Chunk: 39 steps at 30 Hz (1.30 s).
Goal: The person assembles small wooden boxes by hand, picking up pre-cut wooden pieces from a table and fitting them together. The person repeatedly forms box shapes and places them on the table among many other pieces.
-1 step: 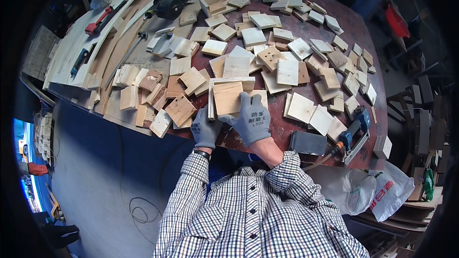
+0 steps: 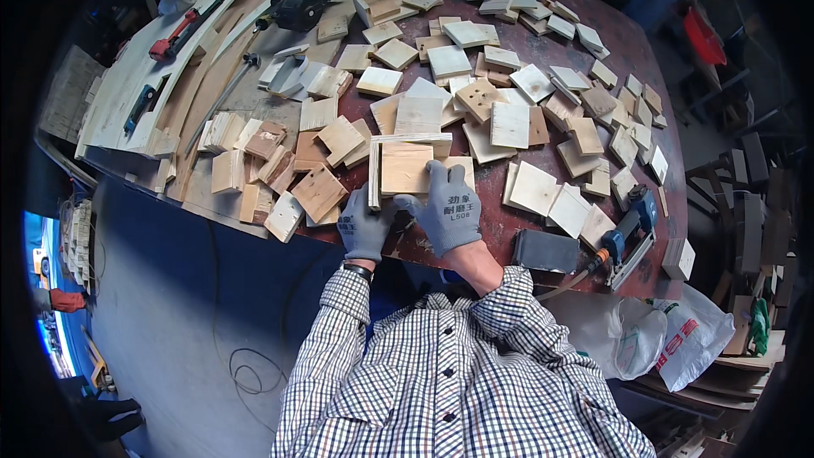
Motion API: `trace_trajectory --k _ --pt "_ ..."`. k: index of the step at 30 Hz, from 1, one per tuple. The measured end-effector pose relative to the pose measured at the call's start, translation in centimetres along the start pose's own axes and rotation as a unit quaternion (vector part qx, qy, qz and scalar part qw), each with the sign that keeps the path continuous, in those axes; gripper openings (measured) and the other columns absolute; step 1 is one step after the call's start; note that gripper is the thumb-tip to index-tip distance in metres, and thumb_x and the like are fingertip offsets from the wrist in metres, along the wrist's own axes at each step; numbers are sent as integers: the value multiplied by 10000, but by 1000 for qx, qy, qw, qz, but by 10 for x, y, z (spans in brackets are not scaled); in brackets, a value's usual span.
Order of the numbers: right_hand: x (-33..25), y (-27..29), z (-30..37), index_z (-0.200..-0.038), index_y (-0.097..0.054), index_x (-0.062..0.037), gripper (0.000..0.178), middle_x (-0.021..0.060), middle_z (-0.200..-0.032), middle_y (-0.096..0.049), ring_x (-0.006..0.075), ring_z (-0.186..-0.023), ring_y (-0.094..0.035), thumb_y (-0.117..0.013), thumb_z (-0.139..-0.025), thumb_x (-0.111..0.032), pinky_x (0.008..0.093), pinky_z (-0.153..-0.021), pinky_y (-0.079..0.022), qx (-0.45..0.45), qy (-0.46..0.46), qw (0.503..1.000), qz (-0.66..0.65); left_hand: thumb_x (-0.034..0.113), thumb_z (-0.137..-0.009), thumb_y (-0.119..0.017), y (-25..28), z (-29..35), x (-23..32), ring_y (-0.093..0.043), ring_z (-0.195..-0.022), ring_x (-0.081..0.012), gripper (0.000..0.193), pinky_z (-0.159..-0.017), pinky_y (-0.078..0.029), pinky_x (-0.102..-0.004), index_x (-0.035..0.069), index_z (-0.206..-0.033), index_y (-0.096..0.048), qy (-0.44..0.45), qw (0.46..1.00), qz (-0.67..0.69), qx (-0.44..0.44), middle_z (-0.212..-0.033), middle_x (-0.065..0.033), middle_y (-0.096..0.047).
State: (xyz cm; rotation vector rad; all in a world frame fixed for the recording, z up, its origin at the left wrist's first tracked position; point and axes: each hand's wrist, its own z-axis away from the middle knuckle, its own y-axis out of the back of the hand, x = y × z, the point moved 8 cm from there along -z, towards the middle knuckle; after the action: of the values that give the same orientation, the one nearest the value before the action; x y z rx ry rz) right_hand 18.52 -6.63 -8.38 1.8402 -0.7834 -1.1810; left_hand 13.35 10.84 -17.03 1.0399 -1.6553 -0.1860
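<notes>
My left hand (image 2: 365, 225), in a grey work glove, closes around the near end of an L-shaped piece of thin boards (image 2: 374, 171) at the table's front edge. Part of its fingers is hidden behind the wood. Inside that corner lies a square wooden block (image 2: 405, 167). My right hand (image 2: 451, 212), gloved alike, has its bent fingers on the block's right side and its thumb at the near edge. Another pale block (image 2: 460, 168) lies partly under the right fingers.
Many loose wooden blocks (image 2: 509, 125) cover the dark red table (image 2: 627, 34). At right lie a blue nail gun (image 2: 632, 233) with a hose and a dark grey box (image 2: 547, 252). A power tool (image 2: 301, 7), a red-handled tool (image 2: 174, 36) and long boards (image 2: 229, 42) are at left.
The square block has turned slightly and now sits straighter against the boards of the L-shaped piece. Both hands stay in nearly the same place.
</notes>
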Motion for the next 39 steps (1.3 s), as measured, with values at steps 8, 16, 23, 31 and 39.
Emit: trace_trajectory --k 8,16,23,31,39 --pt "22 -12 9 -1493 -433 -39 820 173 -1072 -571 331 -856 -656 -867 -817 -201 442 -729 -568 28 18 975 -220 638 -862 -763 6 -2 14 -684 -886 -384 654 -768 -538 -463 25 -1082 -704 5 1000 5 16 -951 -151 -679" --pt "35 -28 15 -1590 -300 22 1000 207 -1236 -524 299 -978 -608 -887 -808 -191 391 -828 -553 -48 -47 950 -304 616 -873 -767 9 -3 17 -685 -904 -377 648 -774 -538 -451 19 -1113 -698 6 1000 5 7 -971 -150 -679" --pt "37 -32 18 -1586 -319 -10 908 272 -1310 -496 463 -1113 -599 -802 -820 -88 483 -967 -529 -41 27 965 -257 669 -875 -727 4 -2 13 -700 -913 -384 706 -759 -560 -468 38 -1188 -693 -5 1000 -10 -1 -997 -150 -693" --pt "40 -35 16 -1592 -310 -8 828 285 -1222 -522 475 -1061 -591 -715 -875 -85 499 -927 -526 -75 34 963 -255 640 -852 -781 6 -5 17 -697 -875 -353 662 -755 -545 -438 13 -1040 -683 -16 1000 16 8 -945 -138 -694" --pt "34 -36 19 -1595 -280 16 859 291 -1184 -532 487 -1015 -609 -724 -872 -123 511 -894 -531 -43 66 980 -182 707 -873 -697 5 -3 15 -702 -904 -367 732 -761 -563 -462 46 -1188 -696 -8 1000 -13 -11 -1006 -143 -693"
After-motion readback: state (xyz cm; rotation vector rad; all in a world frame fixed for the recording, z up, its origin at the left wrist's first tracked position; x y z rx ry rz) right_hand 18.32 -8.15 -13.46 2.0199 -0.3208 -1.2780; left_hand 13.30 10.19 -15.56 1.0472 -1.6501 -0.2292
